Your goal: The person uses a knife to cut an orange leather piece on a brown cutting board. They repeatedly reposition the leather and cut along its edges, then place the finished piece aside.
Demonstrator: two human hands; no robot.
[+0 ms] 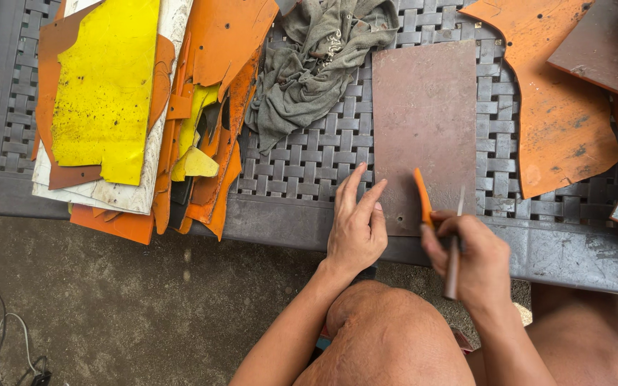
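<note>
We find the left hand (355, 229) flat and empty on the brown board (423, 129). The right hand (473, 261) grips a thin blade (455, 250) and an orange strip (422, 196) at the board's near edge; a slip could cut the left fingers.

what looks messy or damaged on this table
The orange and yellow sheets at left lie in a ragged, uneven heap, some hanging past the table edge. A grey rag lies crumpled beside them.

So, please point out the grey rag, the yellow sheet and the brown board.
grey rag (320, 61), head view, middle of the crumpled cloth.
yellow sheet (105, 86), head view, centre of its flat face.
brown board (423, 114), head view, bare middle of its surface.
</note>
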